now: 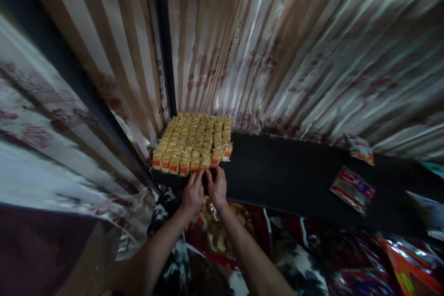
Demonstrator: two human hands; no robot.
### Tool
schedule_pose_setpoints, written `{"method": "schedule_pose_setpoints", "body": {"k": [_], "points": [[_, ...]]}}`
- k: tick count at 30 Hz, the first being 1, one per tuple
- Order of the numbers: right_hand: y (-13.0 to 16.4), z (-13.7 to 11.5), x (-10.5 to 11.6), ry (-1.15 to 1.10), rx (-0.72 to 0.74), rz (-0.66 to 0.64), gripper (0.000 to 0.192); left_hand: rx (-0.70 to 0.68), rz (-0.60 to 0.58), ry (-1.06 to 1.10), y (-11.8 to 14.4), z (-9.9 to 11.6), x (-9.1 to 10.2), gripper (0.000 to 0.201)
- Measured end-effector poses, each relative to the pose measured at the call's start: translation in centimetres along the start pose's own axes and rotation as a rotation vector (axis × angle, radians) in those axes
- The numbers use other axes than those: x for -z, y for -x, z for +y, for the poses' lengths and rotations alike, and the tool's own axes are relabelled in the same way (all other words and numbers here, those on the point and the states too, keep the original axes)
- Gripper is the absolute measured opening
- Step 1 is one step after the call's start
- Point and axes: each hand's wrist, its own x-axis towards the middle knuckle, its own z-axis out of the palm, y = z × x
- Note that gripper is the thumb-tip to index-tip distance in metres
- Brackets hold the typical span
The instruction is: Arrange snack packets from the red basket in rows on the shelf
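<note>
A block of small yellow packets [194, 141] with red labels, packed in tight rows, sits at the far left end of a dark shelf [287, 180], pushed into the corner where two walls meet. Both hands meet at the block's near edge, at about six o'clock from it. The left hand [193, 194] has its fingers on the front row of packets; the right hand [217, 185] is just beside it, touching it, fingers curled at the shelf lip. Whether either grip is clamped on a packet cannot be told, as the fingertips are in shadow. The shelf runs away toward three o'clock, mostly bare black surface. A red and blue flat packet [352, 189] lies well apart at three o'clock, with another small red and yellow packet [360, 148] beyond it against the wall. Corrugated metal sheeting [294, 46], striped silver and rust brown, rises behind and to the left. Below the shelf, at six o'clock, lie shiny coloured wrappers [398, 263], blurred.
</note>
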Motion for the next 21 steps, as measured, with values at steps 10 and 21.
{"method": "schedule_pose_setpoints", "body": {"k": [10,21], "points": [[2.9,-0.7,2.6,-0.109,-0.068,0.042,0.034,-0.047,-0.006,-0.021,2.1,1.3,1.0,0.041],[11.7,6.9,5.7,0.126,-0.275,-0.217,0.024,0.398,-0.408,-0.132,9.5,0.7,-3.4,0.038]]}}
